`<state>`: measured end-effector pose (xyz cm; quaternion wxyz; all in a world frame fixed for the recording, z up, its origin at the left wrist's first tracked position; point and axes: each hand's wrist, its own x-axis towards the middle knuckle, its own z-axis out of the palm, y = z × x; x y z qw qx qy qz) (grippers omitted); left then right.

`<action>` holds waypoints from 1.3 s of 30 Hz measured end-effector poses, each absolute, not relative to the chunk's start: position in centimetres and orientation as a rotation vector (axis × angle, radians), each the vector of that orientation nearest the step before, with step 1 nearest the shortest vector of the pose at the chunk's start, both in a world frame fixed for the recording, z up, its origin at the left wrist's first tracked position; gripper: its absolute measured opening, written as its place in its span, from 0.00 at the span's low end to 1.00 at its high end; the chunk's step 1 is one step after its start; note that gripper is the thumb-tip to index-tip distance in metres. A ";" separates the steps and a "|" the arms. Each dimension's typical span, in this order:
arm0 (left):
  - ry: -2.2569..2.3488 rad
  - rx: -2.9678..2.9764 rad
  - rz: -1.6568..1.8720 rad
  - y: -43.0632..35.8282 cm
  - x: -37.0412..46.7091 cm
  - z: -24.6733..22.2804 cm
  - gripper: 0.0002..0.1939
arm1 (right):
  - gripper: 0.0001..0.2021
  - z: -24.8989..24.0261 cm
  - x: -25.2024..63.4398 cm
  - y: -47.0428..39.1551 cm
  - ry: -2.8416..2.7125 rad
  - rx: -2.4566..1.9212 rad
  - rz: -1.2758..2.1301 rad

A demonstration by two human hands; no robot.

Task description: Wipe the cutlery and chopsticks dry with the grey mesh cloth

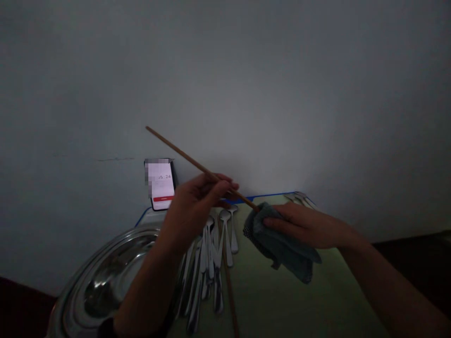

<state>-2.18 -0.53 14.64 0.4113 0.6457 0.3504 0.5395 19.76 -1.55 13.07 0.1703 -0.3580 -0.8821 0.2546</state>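
Note:
A long wooden chopstick (179, 151) slants down from upper left to lower right above the table. My left hand (200, 199) is closed around its middle, thumb and fingers pinching it. The chopstick's lower end goes into a grey-blue cloth (282, 241), which hides its tip. My right hand (299, 223) is shut on the cloth, folding it about that end. Beneath my left hand lie several metal spoons (224, 216) and other cutlery handles, partly hidden by my forearm. Another chopstick (230, 300) lies on the table beside them.
A shiny metal bowl (102, 281) stands at the lower left, partly behind my left forearm. A lit phone (162, 185) leans on the wall (282, 94) behind it. Several forks (299, 197) lie at the back right corner of the pale green table (268, 300).

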 end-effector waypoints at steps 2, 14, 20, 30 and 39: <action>0.815 1.644 1.276 -0.6 -1.1 14.2 0.04 | 0.13 12.8 19.3 -1.6 -2.513 -0.999 0.748; 0.917 1.578 1.393 -0.8 -0.1 14.2 0.13 | 0.14 12.4 20.0 -0.4 -2.437 -0.990 0.802; 0.938 1.518 1.480 -0.6 -0.3 14.4 0.11 | 0.15 11.8 20.6 0.2 -2.363 -0.963 0.927; 1.209 1.922 0.711 -0.6 -2.6 14.9 0.15 | 0.20 6.7 19.4 3.8 -1.093 -0.599 1.771; 1.300 2.418 0.234 0.0 -1.3 12.0 0.18 | 0.21 7.0 16.4 3.3 -0.502 -0.482 1.887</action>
